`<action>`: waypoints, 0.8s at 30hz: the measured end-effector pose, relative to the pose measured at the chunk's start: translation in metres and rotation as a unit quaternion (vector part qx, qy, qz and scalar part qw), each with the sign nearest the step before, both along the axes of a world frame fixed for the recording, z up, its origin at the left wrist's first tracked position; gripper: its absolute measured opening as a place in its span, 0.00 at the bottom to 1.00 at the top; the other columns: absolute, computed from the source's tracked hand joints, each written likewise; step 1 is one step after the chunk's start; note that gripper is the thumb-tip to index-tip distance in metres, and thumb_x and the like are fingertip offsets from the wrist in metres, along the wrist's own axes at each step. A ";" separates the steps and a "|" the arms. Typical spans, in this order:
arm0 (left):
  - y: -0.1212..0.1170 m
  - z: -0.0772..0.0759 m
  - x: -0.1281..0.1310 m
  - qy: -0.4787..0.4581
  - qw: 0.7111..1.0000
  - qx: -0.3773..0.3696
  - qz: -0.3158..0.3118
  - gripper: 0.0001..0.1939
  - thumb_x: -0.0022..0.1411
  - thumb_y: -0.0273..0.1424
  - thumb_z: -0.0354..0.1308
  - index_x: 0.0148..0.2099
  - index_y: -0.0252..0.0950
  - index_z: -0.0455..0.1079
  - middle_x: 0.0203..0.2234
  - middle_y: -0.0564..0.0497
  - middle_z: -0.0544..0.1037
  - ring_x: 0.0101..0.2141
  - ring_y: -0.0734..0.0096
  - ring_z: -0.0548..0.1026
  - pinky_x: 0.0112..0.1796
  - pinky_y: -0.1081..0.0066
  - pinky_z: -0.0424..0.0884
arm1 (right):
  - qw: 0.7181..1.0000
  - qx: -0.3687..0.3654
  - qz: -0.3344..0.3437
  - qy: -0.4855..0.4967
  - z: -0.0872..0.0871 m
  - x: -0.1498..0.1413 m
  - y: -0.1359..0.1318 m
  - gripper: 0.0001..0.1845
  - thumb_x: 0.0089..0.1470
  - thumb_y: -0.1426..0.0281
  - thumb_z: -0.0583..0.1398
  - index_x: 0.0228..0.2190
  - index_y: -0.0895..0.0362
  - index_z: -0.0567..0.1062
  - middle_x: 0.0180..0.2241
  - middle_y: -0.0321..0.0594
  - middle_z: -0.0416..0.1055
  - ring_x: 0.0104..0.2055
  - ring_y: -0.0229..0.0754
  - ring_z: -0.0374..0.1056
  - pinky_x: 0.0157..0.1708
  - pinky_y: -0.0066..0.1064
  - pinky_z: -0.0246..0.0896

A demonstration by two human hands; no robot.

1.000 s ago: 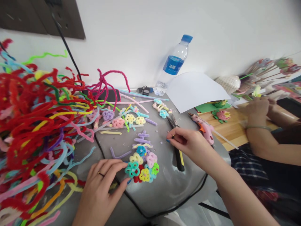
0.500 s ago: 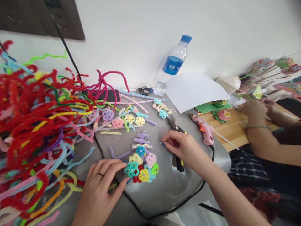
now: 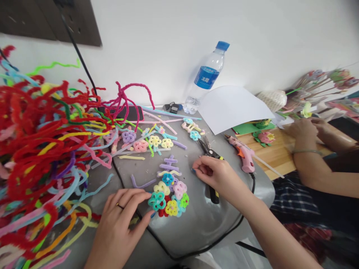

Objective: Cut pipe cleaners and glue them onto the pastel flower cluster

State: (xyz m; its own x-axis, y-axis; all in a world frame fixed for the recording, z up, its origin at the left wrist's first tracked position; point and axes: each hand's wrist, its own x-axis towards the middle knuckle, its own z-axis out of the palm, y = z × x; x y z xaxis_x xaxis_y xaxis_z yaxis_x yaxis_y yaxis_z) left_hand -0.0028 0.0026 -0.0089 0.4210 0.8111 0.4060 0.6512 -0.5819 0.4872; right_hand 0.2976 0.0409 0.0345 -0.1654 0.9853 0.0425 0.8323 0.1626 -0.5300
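Observation:
My left hand [image 3: 119, 220] lies at the left of a pipe-cleaner flower ornament [image 3: 171, 207], its index fingertip at the teal flower [image 3: 157, 201] and its thumb apart just below. The ornament is a cluster of looped flowers in teal, yellow, pink, green and blue, topped by a lilac ladder-like stem [image 3: 169, 163]. To its right, my right hand [image 3: 211, 172] is closed with thumb and index together; whatever is in the pinch is too small or hidden to tell. Under that hand lie black-and-yellow pliers or cutters [image 3: 214, 195], partly covered.
A tangled heap of pipe cleaners [image 3: 42, 149] fills the left. Behind are small flowers [image 3: 154, 141], a phone [image 3: 134, 113], a bottle [image 3: 207, 74] and white paper [image 3: 235, 106]. A pink glue gun [image 3: 246, 158] trails its black cable. Another person's hands [image 3: 305, 130] are at right.
A tiny pale bit seen at my right fingertips earlier no longer shows there. Both hands and the ornament have stayed almost in place.

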 end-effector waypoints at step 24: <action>-0.002 0.003 0.001 -0.018 1.000 -0.005 -0.001 0.06 0.74 0.32 0.54 0.51 0.41 0.70 0.42 0.52 0.81 0.43 0.63 0.76 0.47 0.65 0.64 | 0.993 -0.071 0.083 -0.049 0.029 -0.050 0.019 0.08 0.59 0.79 0.60 0.30 0.56 0.74 0.24 0.30 0.64 0.25 0.35 0.59 0.27 0.28 0.48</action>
